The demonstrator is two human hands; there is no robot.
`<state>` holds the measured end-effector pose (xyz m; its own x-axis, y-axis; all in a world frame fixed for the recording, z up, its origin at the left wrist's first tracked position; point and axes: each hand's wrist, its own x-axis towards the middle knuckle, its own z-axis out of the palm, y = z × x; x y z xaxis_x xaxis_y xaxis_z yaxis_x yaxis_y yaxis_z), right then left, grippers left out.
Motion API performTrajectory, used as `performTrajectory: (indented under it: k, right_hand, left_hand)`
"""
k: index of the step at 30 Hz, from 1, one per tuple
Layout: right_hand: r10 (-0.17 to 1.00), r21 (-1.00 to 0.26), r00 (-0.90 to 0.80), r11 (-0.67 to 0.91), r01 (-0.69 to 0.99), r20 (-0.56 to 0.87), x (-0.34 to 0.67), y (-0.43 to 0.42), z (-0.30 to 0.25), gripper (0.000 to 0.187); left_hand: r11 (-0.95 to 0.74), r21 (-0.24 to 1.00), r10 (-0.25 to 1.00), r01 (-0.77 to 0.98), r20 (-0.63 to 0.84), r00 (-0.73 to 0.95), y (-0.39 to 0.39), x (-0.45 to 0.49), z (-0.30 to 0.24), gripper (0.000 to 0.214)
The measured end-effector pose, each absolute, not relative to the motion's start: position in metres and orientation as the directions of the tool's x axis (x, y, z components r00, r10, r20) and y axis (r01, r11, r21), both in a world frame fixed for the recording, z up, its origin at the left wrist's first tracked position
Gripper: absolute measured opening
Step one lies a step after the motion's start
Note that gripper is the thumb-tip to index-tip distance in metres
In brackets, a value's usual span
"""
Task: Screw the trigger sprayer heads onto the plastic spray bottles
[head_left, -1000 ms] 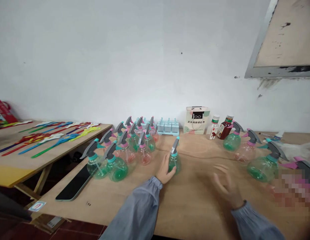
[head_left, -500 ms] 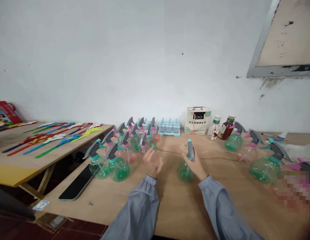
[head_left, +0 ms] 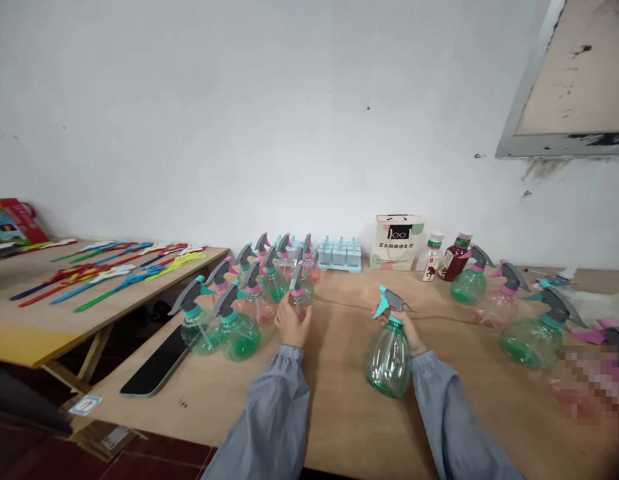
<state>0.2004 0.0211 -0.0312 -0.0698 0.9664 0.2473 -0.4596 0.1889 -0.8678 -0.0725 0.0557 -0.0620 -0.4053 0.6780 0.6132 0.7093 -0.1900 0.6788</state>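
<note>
The paper bag (head_left: 400,259) is displaying what looks like 互连网眼镜超市, beneath a black sign with glasses; smaller print is blurring below. The pale bottle (head_left: 430,259) is bearing a dark-red horse emblem. The blue-edged sticker (head_left: 86,405) is showing an unreadable mark.

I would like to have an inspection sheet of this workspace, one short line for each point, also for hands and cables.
Surface: brown table, a few small dark marks near its front left.
Handled things: green bottle, about upright; pink-collared bottle; more spray bottles on both sides.
Clutter: phone; blue moulds, paper bag and two capped bottles near the wall.
Hands: right hand grips the green bottle's neck; left hand touches the pink-collared bottle, firmness unclear.
Cables: nothing seen.
Surroundings: pale, marked wall; side table with bright strips.
</note>
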Motion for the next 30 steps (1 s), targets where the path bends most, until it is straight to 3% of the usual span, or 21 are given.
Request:
performTrajectory:
  k: [3,9,14,19,25,30]
  right_hand:
    - [0.956,-0.870,-0.046,0.244,-0.430,0.290,0.201,0.022,-0.031,0.029]
    - [0.949,-0.906,-0.167,0.188,-0.379,0.267,0.195,0.015,-0.031,0.032]
    - [0.930,-0.898,-0.130,0.285,-0.335,0.343,0.189,0.012,-0.029,0.031]
    - [0.904,-0.912,-0.248,0.264,-0.314,0.347,0.184,0.007,-0.029,0.036]
    - [0.914,-0.892,-0.136,0.324,-0.316,0.381,0.182,0.004,-0.026,0.029]
    - [0.911,-0.906,-0.157,0.334,-0.259,0.380,0.176,-0.002,-0.022,0.030]
  left_hand:
    - [-0.208,0.653,0.693,0.728,0.624,-0.362,0.051,-0.063,-0.063,0.066]
    - [-0.303,0.626,0.702,0.718,0.657,-0.276,0.050,-0.057,-0.066,0.066]
    - [-0.330,0.619,0.704,0.713,0.664,-0.251,0.051,-0.057,-0.068,0.066]
    - [-0.355,0.603,0.697,0.714,0.679,-0.228,0.050,-0.057,-0.067,0.065]
    - [-0.367,0.606,0.717,0.706,0.668,-0.200,0.049,-0.057,-0.066,0.065]
    - [-0.370,0.597,0.718,0.712,0.670,-0.189,0.049,-0.057,-0.066,0.065]
